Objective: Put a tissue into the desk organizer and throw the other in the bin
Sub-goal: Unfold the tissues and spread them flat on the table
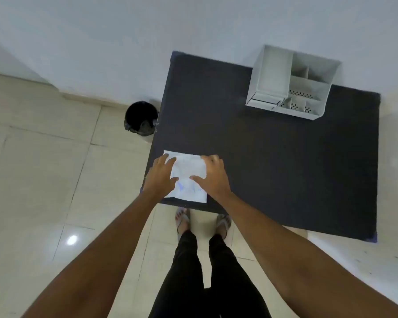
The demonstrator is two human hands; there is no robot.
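A flat white tissue pack (187, 177) with faint blue print lies at the near left corner of the dark table (274, 157). My left hand (160, 177) rests on its left edge with fingers spread. My right hand (213, 174) presses on its right side, fingertips curled over the far right corner. I cannot tell whether the fingers pinch a tissue. The white desk organizer (292, 83), with several compartments, stands at the table's far side. A black bin (141, 118) with a dark liner sits on the floor by the table's left edge.
A white wall runs behind the table and the bin. Beige floor tiles spread to the left and toward me. My legs in black trousers and my feet in sandals (202, 222) stand at the table's near edge.
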